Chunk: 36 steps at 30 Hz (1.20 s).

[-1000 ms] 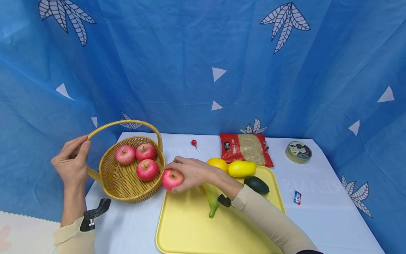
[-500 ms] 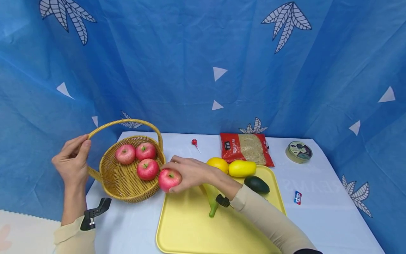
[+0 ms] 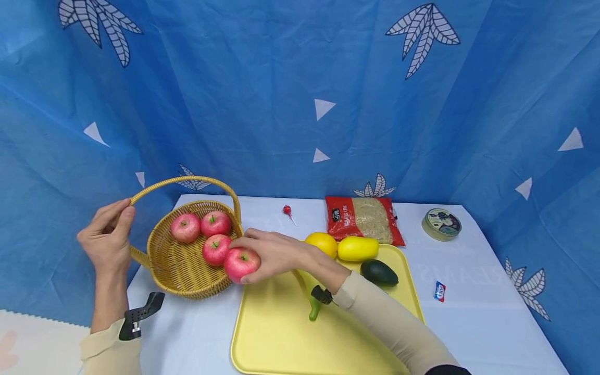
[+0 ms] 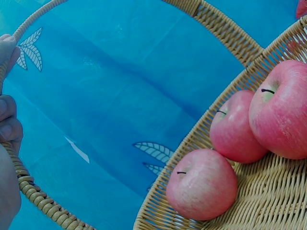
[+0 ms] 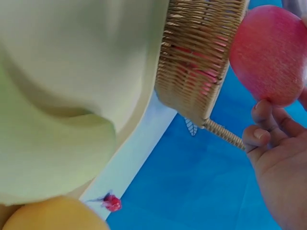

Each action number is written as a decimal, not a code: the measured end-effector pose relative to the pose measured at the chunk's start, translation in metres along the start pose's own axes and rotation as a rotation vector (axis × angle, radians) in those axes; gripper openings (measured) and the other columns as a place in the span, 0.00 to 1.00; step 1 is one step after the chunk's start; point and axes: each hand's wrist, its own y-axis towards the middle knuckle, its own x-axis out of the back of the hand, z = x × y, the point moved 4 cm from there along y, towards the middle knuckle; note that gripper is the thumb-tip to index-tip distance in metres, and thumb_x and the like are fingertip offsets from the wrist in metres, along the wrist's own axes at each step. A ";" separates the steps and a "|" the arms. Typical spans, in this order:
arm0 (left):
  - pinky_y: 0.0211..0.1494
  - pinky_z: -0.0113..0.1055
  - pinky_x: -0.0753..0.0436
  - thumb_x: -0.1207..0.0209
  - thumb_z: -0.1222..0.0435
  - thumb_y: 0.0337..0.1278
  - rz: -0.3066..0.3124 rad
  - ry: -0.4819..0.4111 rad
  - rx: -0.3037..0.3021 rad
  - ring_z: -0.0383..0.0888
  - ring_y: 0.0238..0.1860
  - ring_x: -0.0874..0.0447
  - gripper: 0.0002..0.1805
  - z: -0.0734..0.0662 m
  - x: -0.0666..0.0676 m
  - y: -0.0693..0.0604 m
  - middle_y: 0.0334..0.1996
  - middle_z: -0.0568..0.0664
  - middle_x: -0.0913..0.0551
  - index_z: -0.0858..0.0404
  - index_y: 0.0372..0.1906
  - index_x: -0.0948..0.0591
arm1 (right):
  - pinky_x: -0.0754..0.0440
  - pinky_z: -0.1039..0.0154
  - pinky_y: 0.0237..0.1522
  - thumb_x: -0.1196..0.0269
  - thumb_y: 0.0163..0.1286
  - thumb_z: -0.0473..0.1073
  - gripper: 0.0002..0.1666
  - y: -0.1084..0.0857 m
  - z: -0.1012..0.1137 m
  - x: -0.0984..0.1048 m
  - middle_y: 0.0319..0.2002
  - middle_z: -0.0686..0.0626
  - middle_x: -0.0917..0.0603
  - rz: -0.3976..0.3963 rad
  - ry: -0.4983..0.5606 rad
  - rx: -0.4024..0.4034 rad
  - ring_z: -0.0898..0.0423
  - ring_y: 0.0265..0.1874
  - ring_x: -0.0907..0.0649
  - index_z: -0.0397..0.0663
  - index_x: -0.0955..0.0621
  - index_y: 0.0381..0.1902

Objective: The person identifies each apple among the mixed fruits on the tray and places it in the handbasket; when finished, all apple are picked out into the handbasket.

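My left hand (image 3: 107, 234) grips the arched handle (image 3: 185, 179) of a round wicker basket (image 3: 161, 271) at the left of the table. Three red apples lie inside it, such as the paler apple (image 4: 201, 184) in the left wrist view. With curled fingers my right hand (image 3: 276, 255) holds another apple (image 3: 241, 264) at the basket's right rim. From the head it overlaps one apple inside. In the right wrist view this held apple (image 5: 268, 55) appears beside the basket's woven wall (image 5: 199, 62), thumb mostly out of frame.
A yellow tray (image 3: 281, 338) bears a banana (image 3: 314, 308), an orange (image 3: 322, 242), a yellow oblong fruit (image 3: 358, 249) and a dark green fruit (image 3: 378, 273). Behind are a lollipop (image 3: 287, 210) and a red food bag (image 3: 347, 221). A round tin (image 3: 441, 225) and small packet (image 3: 439, 291) lie right.
My right hand has carried the held apple left, from just outside the basket to its right rim. My left hand has stayed on the handle.
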 end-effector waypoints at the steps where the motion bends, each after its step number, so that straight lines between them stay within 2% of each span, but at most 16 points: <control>1: 0.29 0.22 0.25 0.36 0.84 0.53 0.000 0.001 0.001 0.39 0.26 0.21 0.11 0.001 0.001 0.000 0.37 0.61 0.11 0.87 0.42 0.18 | 0.24 0.74 0.45 0.35 0.57 0.75 0.44 0.002 0.001 0.000 0.53 0.62 0.29 0.000 -0.002 0.006 0.69 0.45 0.26 0.71 0.29 0.69; 8: 0.30 0.22 0.24 0.36 0.85 0.52 0.002 0.002 0.000 0.39 0.26 0.21 0.11 0.004 0.004 0.000 0.37 0.62 0.11 0.87 0.42 0.18 | 0.25 0.75 0.48 0.35 0.57 0.74 0.46 0.012 0.010 -0.004 0.57 0.60 0.29 0.017 0.005 0.035 0.69 0.48 0.27 0.68 0.30 0.71; 15: 0.29 0.22 0.25 0.35 0.85 0.52 0.000 0.002 0.002 0.39 0.25 0.22 0.11 0.005 0.004 0.001 0.37 0.61 0.11 0.87 0.42 0.18 | 0.25 0.76 0.46 0.34 0.57 0.73 0.45 0.019 0.015 -0.007 0.55 0.61 0.29 0.009 0.002 0.045 0.69 0.47 0.27 0.68 0.30 0.70; 21: 0.28 0.21 0.26 0.36 0.84 0.53 0.000 0.015 0.004 0.39 0.25 0.22 0.11 0.003 0.003 0.000 0.37 0.61 0.11 0.86 0.42 0.18 | 0.26 0.76 0.48 0.33 0.58 0.71 0.46 0.026 0.018 -0.009 0.56 0.60 0.29 0.005 -0.010 0.048 0.67 0.49 0.28 0.67 0.31 0.71; 29: 0.28 0.22 0.26 0.36 0.84 0.53 0.000 0.010 -0.001 0.39 0.25 0.23 0.11 -0.003 -0.001 -0.002 0.37 0.61 0.11 0.87 0.42 0.18 | 0.27 0.74 0.51 0.33 0.57 0.74 0.44 0.038 0.022 -0.010 0.58 0.64 0.29 0.018 -0.022 0.037 0.70 0.51 0.28 0.74 0.31 0.69; 36: 0.30 0.21 0.25 0.35 0.83 0.54 -0.004 0.047 -0.007 0.38 0.26 0.22 0.10 -0.007 -0.004 -0.002 0.37 0.60 0.11 0.86 0.42 0.18 | 0.27 0.74 0.53 0.34 0.56 0.75 0.44 0.049 0.022 -0.013 0.58 0.65 0.28 0.035 -0.040 0.043 0.71 0.52 0.29 0.71 0.30 0.68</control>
